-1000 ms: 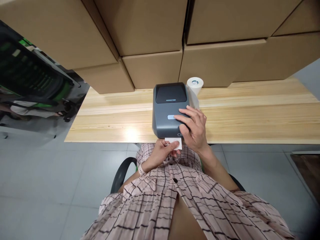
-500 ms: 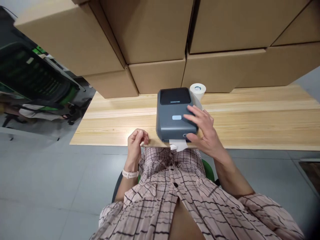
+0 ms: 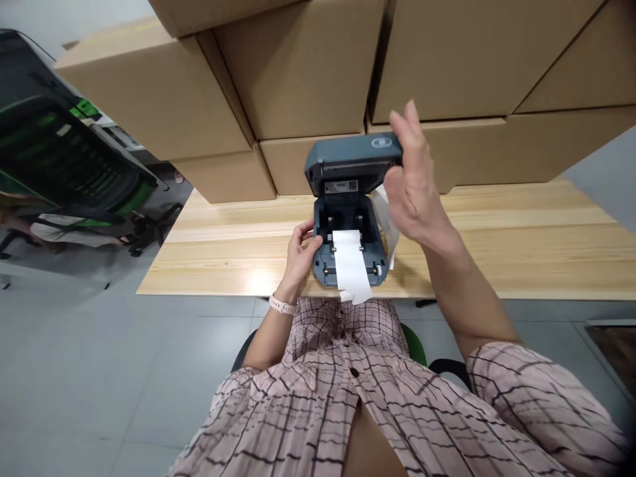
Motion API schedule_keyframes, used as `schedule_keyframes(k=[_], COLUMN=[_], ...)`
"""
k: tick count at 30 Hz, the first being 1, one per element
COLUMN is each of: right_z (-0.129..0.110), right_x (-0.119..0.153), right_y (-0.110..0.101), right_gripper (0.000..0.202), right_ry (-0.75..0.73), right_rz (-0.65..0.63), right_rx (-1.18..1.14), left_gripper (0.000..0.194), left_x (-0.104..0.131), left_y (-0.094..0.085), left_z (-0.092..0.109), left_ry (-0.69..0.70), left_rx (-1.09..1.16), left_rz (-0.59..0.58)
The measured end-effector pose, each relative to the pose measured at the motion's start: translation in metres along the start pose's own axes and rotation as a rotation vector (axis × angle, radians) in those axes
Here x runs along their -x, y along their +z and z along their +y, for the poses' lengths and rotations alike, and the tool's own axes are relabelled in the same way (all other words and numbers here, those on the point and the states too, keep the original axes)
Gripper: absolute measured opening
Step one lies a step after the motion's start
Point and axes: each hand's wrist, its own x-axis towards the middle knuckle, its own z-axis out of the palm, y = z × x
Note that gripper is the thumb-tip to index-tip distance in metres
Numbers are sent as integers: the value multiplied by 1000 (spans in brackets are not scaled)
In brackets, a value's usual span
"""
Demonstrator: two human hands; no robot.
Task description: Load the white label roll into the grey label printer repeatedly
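Observation:
A dark grey label printer (image 3: 322,262) stands near the table's front edge, its lid (image 3: 348,151) raised and tilted back. White label paper (image 3: 352,265) runs through the open bay and hangs out over the front, its end torn and curled. My left hand (image 3: 301,252) grips the printer's left wall, thumb on the rim and fingers along the outer side. At the lid's right front corner is my right hand (image 3: 415,182), thumb below and fingers above. More white paper (image 3: 385,215) shows beside the printer's right side, partly hidden by my right hand.
Cardboard boxes (image 3: 298,79) are stacked along the back of the wooden table (image 3: 233,252), close behind the raised lid. To the left stands a black and green mesh chair (image 3: 74,159), with part of another person beyond it. The table's front edge lies just before my lap.
The printer's lid, shut before, is now swung up by my right hand, baring the bay and paper. My left hand has moved right from the table edge onto the printer's side.

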Motion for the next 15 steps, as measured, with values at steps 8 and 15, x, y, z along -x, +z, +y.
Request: schedule_keyframes(k=[8, 15], right_z=[31, 4], right_x=[-83, -36], right_y=[12, 1], right_gripper=[59, 23], right_ry=[95, -67], right_rz=[17, -47], right_rx=[-12, 149], left_gripper=[50, 56], left_x=[-4, -23], left_y=[1, 5], left_z=[0, 3], left_ry=[-7, 38], left_rx=[9, -149], left_rz=[-7, -58])
